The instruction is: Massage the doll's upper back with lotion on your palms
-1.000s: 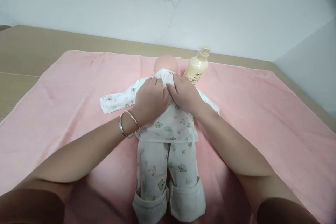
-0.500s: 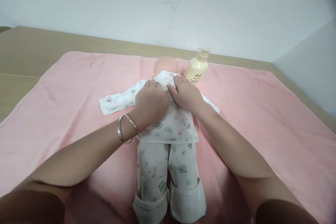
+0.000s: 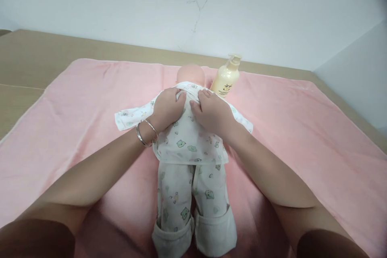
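Note:
A baby doll (image 3: 190,73) lies on its length in front of me, its bald head at the far end. It wears a white baby shirt (image 3: 189,147) with small green and pink animal prints, and matching trousers (image 3: 177,193) with turned-up cuffs. My left hand (image 3: 169,107), with two silver bangles at the wrist, has its fingers curled on the shirt's upper left part, below the collar. On the upper right part, my right hand (image 3: 216,113) grips the shirt cloth with bent fingers and thumb. The hands hide most of the chest area and the fingertips partly.
A pale yellow pump bottle (image 3: 226,78) stands just beyond my right hand, beside the doll's head. The pink blanket (image 3: 99,100) spreads under the doll over a wooden table (image 3: 36,56). A white wall (image 3: 121,8) rises behind the table.
My left hand has shifted slightly left and up, and its thumb now shows near the collar. The gap between my hands is wider. My right hand has barely moved.

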The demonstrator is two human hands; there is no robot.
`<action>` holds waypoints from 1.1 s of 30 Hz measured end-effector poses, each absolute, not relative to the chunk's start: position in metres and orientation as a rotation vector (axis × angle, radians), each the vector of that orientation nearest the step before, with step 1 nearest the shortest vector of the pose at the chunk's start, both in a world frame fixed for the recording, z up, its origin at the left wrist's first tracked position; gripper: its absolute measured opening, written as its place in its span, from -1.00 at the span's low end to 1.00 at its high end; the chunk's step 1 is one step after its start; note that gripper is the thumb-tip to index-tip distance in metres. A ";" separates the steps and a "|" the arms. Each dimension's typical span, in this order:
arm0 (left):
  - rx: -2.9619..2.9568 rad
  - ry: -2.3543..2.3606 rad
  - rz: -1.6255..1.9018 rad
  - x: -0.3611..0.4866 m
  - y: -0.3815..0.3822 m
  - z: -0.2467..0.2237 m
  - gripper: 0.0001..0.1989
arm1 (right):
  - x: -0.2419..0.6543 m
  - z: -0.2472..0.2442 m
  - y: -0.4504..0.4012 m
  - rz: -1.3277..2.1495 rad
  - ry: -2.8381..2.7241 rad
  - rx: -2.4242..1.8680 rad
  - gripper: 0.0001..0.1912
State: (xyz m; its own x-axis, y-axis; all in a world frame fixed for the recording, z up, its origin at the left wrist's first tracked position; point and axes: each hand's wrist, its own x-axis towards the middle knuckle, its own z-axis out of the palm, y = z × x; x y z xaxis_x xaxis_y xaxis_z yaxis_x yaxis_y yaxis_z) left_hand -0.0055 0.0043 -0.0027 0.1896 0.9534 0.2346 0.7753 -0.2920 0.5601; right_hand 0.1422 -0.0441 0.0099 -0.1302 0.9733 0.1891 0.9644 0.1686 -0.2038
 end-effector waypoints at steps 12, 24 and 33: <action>2.169 1.628 0.798 -0.006 0.002 -0.004 -0.69 | 0.155 -0.010 -0.020 0.125 -2.123 -1.765 -0.33; 2.176 1.622 0.801 -0.006 0.003 -0.006 -0.69 | 0.156 -0.008 -0.022 0.123 -2.145 -1.761 -0.36; 2.182 1.607 0.848 -0.006 0.004 -0.008 -0.70 | 0.156 -0.009 -0.021 0.124 -2.142 -1.753 -0.36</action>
